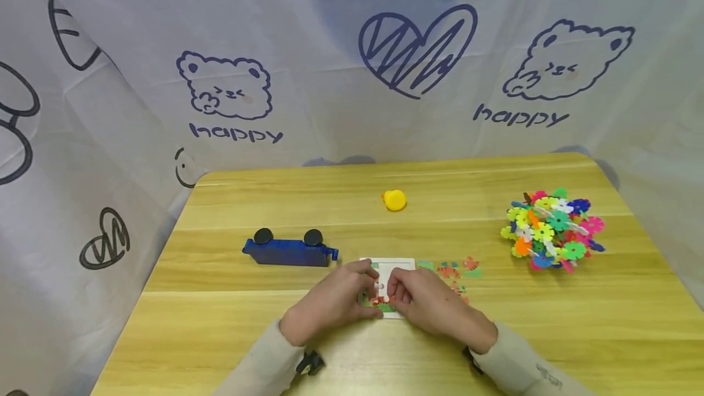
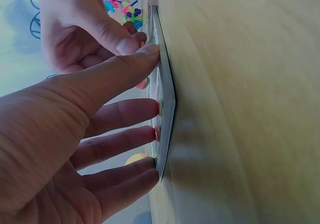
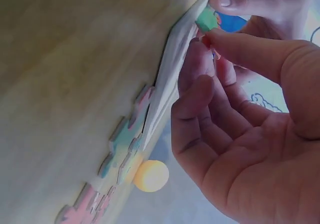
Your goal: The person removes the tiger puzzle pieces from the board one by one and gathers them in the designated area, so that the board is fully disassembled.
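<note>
A white puzzle tray (image 1: 406, 260) lies flat on the table, partly filled with green and orange pieces along its left and near sides. My left hand (image 1: 335, 299) rests over its left side; in the left wrist view the thumb and spread fingers of that hand (image 2: 65, 129) touch the tray (image 2: 170, 96) and its pieces. At the tray's right side is my right hand (image 1: 434, 303). In the right wrist view this hand (image 3: 245, 103) pinches a green and orange puzzle piece (image 3: 206, 20) between thumb and finger, above the tray. Fingers partly hide the piece.
Loose puzzle pieces (image 1: 449, 271) lie right of the tray, some partly behind my right hand. A blue toy with black wheels (image 1: 291, 252) lies at left, a yellow duck (image 1: 395, 200) farther back, and a colourful flower-disc cluster (image 1: 552, 230) at right. A printed curtain hangs behind the table.
</note>
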`<action>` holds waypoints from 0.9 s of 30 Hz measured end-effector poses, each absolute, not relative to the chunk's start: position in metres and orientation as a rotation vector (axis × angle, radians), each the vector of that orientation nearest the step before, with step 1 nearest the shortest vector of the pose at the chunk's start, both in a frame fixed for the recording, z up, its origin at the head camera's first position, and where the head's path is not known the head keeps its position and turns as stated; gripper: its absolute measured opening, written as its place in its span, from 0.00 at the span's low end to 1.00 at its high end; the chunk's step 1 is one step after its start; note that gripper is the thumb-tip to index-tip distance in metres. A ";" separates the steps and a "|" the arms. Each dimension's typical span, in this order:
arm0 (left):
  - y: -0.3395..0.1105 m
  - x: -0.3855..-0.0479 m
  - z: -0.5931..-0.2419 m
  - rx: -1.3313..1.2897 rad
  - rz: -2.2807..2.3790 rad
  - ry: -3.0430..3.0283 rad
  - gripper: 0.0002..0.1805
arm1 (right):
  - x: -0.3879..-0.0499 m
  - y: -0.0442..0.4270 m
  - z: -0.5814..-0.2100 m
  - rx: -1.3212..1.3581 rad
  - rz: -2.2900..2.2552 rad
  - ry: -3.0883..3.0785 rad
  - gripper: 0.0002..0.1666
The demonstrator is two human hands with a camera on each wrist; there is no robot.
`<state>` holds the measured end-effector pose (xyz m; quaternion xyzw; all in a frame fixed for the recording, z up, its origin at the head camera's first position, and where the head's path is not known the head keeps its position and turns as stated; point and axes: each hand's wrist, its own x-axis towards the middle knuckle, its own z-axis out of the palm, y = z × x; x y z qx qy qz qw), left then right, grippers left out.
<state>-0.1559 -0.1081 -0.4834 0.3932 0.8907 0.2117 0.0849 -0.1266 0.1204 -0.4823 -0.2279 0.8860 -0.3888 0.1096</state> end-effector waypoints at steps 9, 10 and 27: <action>-0.109 -0.155 -0.483 1.183 0.640 2.668 0.14 | -0.128 0.139 -0.468 -0.514 -1.219 2.607 0.04; -0.109 -0.155 -0.483 1.184 0.639 2.669 0.14 | -0.128 0.142 -0.466 -0.500 -1.227 2.610 0.04; -0.108 -0.156 -0.483 1.189 0.623 2.676 0.14 | -0.123 0.198 -0.460 -0.323 -1.249 2.736 0.03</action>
